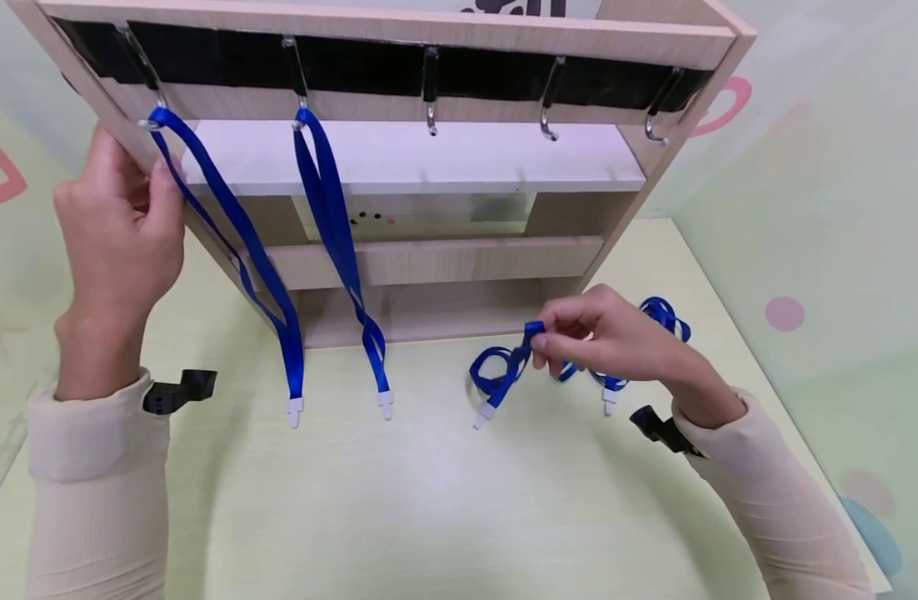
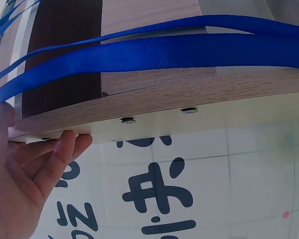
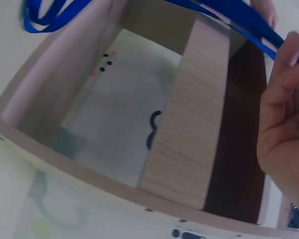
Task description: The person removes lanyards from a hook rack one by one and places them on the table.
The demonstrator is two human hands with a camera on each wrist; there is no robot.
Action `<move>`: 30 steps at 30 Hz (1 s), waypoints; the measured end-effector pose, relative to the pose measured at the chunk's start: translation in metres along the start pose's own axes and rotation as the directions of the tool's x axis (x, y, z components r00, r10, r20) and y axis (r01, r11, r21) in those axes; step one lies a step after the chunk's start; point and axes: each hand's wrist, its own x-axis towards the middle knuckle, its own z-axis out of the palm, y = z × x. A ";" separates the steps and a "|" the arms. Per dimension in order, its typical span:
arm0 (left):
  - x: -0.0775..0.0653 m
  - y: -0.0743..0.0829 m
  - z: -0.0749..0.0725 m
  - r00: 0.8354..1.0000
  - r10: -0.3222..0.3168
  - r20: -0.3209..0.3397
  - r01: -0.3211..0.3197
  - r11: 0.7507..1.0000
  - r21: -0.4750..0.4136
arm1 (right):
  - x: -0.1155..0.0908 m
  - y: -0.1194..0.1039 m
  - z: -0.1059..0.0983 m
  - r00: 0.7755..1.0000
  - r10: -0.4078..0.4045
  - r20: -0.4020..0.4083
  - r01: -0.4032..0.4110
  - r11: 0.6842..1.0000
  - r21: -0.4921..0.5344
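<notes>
My right hand [image 1: 605, 333] pinches a blue lanyard [image 1: 513, 367] between thumb and fingers, above the table at the foot of a wooden rack [image 1: 474, 260]. The lanyard's white clip [image 1: 485, 415] points down, and part of the strap is looped. Behind this hand lies another coiled blue lanyard [image 1: 663, 315], partly covered. My left hand [image 1: 125, 221] grips the rack's left side panel; in the left wrist view its fingers [image 2: 65, 149] lie along the outer face. Two lanyards hang from the rack, an outer one [image 1: 237, 217] near my left hand and a second [image 1: 330, 200] beside it.
Three metal hooks, a middle one [image 1: 431, 117], a right-hand one [image 1: 549, 121] and the rightmost [image 1: 654, 129], hold nothing. A black strip [image 1: 361, 67] runs behind the hooks. The pale table [image 1: 429, 517] meets a wall [image 1: 826, 275] on the right.
</notes>
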 end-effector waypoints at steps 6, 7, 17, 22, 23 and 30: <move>0.001 0.001 0.000 1.000 0.005 -0.002 -0.005 1.000 0.000 | -0.006 0.023 -0.008 0.982 0.080 0.169 -0.092 0.994 0.066; 0.001 0.001 0.000 1.000 0.005 -0.001 -0.005 1.000 -0.001 | -0.007 0.027 -0.010 0.978 0.115 0.175 -0.127 0.990 0.056; 0.001 0.000 0.000 1.000 0.004 0.001 -0.004 1.000 0.004 | 0.001 0.054 -0.017 0.945 0.327 -0.015 -0.319 0.907 -0.276; 0.000 0.000 -0.001 1.000 -0.005 0.001 0.005 1.000 -0.003 | 0.009 0.060 -0.008 0.951 0.285 -0.117 -0.304 0.803 -0.512; 0.000 0.000 -0.001 1.000 -0.008 0.004 0.008 1.000 -0.007 | 0.010 0.060 -0.006 0.954 0.270 -0.130 -0.296 0.784 -0.545; 0.001 0.000 0.000 1.000 -0.021 0.013 0.021 1.000 -0.005 | 0.019 0.068 0.013 0.982 0.175 -0.069 -0.180 0.771 -0.610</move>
